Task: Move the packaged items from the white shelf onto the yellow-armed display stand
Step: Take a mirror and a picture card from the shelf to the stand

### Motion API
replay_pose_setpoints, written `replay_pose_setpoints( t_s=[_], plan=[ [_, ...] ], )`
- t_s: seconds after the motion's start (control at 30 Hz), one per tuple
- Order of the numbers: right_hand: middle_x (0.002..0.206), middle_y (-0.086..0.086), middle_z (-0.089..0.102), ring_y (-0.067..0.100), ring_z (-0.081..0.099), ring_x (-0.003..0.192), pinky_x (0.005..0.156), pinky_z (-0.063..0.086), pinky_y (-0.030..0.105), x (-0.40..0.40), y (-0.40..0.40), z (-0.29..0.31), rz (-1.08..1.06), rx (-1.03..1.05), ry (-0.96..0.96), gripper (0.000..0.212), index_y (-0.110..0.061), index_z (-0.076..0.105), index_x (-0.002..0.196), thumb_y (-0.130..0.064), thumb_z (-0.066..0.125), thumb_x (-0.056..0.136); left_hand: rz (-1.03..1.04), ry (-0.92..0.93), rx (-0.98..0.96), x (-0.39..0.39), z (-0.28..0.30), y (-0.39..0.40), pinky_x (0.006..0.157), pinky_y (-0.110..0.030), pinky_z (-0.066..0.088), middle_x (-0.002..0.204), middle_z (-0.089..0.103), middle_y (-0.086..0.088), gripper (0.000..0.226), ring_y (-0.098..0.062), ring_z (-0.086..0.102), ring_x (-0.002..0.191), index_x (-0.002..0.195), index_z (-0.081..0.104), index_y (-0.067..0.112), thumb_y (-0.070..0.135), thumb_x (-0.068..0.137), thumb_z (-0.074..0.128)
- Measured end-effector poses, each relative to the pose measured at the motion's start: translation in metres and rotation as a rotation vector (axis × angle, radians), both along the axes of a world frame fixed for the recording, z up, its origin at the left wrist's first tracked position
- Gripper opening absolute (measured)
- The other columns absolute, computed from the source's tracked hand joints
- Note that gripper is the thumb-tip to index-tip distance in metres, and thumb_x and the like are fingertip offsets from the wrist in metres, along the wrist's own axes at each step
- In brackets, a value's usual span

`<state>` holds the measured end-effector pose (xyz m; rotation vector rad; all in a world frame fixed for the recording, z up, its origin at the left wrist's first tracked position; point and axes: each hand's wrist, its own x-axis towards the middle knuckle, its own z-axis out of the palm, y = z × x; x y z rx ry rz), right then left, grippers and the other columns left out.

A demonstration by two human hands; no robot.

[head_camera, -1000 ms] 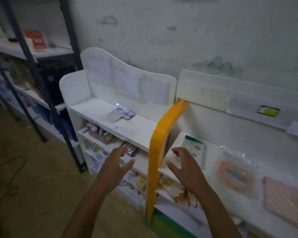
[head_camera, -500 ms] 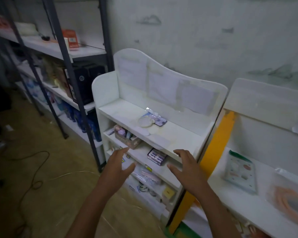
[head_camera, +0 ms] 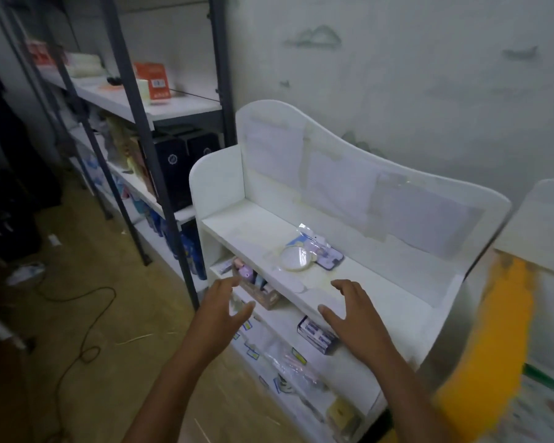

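Head view: glossy crinkled packet [head_camera: 311, 254], curved white shelf [head_camera: 243, 225].

Single head view, angled down, close over white shelf [head_camera: 359, 282].

Smooth white painted board on the white shelf [head_camera: 359, 282], a bit shiny. Clear shiny plastic around the packaged item [head_camera: 312, 254] on top. At nine o'clock, dark matt metal rack [head_camera: 127, 123]. At three o'clock, smooth yellow arm [head_camera: 493, 340].
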<state>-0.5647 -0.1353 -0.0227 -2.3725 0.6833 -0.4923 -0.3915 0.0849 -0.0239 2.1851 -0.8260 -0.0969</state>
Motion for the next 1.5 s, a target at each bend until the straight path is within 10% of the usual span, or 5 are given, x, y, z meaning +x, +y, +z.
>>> replay_pose_setpoints(
  t_s=[0.43, 0.83, 1.17, 1.5],
  plan=[
    [0.125, -0.009, 0.048, 0.01, 0.045, 0.12, 0.094, 0.043, 0.025, 0.068, -0.075, -0.023, -0.107, 0.072, 0.071, 0.049, -0.027, 0.043, 0.131, -0.047, 0.061, 0.09, -0.1, 0.079, -0.013, 0.082, -0.012, -0.097, 0.084, -0.012, 0.039, 0.126, 0.051, 0.006, 0.052, -0.005, 0.052, 0.109, 0.135, 0.048, 0.023, 0.03, 0.089, 0.069],
    [0.127, -0.009, 0.05, 0.011, 0.047, 0.122, 0.098, 0.04, 0.025, 0.132, -0.114, -0.053, -0.311, 0.068, 0.136, 0.048, -0.024, 0.047, 0.131, -0.042, 0.064, 0.09, -0.291, 0.21, 0.164, 0.186, -0.064, -0.199, 0.097, -0.037, 0.046, 0.125, 0.05, -0.001, 0.054, -0.021, 0.054, 0.113, 0.134, 0.049, 0.02, 0.031, 0.086, 0.071],
    [0.115, -0.01, 0.052, 0.012, 0.052, 0.113, 0.091, 0.045, 0.029, 0.167, -0.121, -0.072, -0.415, 0.095, 0.122, 0.041, -0.029, 0.05, 0.12, -0.039, 0.068, 0.085, -0.344, 0.046, 0.481, 0.216, -0.093, -0.238, 0.092, -0.036, 0.043, 0.126, 0.047, -0.01, 0.096, -0.029, 0.045, 0.116, 0.138, 0.043, 0.016, 0.072, 0.061, 0.055],
    [0.119, -0.008, 0.052, 0.012, 0.051, 0.112, 0.094, 0.046, 0.029, 0.172, -0.121, -0.073, -0.46, 0.09, 0.144, 0.043, -0.027, 0.05, 0.124, -0.038, 0.068, 0.087, -0.293, 0.166, 0.505, 0.228, -0.092, -0.246, 0.087, -0.036, 0.048, 0.116, 0.058, -0.007, 0.076, -0.026, 0.058, 0.109, 0.125, 0.047, 0.014, 0.045, 0.065, 0.083]
  ],
)
